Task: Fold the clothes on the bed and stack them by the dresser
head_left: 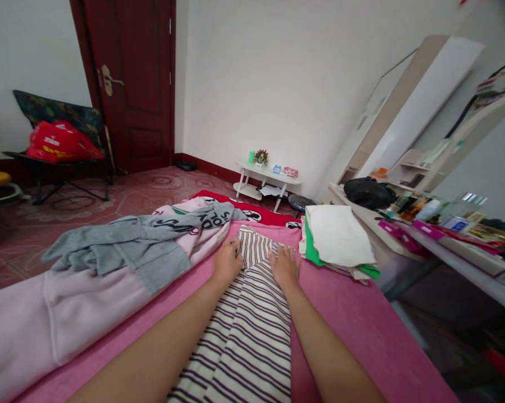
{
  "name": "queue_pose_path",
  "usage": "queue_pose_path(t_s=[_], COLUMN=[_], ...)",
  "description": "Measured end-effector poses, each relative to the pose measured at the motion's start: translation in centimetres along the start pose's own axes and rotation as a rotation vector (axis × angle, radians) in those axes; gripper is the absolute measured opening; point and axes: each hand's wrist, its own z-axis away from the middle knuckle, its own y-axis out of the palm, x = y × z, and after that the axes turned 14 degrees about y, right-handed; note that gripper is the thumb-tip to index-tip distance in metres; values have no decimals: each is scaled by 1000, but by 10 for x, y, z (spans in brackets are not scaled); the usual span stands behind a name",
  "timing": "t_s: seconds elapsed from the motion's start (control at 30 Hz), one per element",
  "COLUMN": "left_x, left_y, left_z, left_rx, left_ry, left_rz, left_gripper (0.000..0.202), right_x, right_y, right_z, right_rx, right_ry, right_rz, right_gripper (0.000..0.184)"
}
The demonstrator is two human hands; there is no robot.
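A white shirt with dark stripes [252, 330] lies lengthwise on the pink bed cover [340, 330], its near end running out of view at the bottom. My left hand [228, 258] has its fingers curled closed on the left edge of the striped cloth, near the far end. On the opposite side, my right hand [284, 264] rests on the cloth with its fingers spread and stretched forward. Part of the shirt is folded over at the far end, between and beyond both hands.
Left of the shirt, a grey garment with black letters [130, 240] lies over pale pink clothing [93, 313]. A folded stack of clothes [338, 235], white on top with green below, sits to the right. Beyond are a cluttered dressing table [445, 224] and a low white table [269, 174].
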Motion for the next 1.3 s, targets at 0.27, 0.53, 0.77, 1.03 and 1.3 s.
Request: queue_pose_path(t_s=[0.27, 0.53, 0.77, 1.03, 1.3], left_x=[4, 2, 3, 3, 1], left_y=[-3, -3, -1, 2, 2], left_z=[4, 5, 3, 3, 3], left_rx=[18, -7, -17, -3, -9], left_ry=[33, 14, 1, 13, 21], left_rz=[46, 76, 68, 41, 17], left_gripper=[33, 26, 24, 27, 28], right_x=[-10, -18, -18, -17, -20], right_y=[3, 1, 7, 6, 0], right_z=[6, -16, -46, -51, -41], right_rx=[-42, -277, -313, -384, -441], right_ry=[3, -135, -100, -127, -8], right_rz=[13, -42, -38, -24, -30], right_gripper=[49, 40, 27, 21, 21])
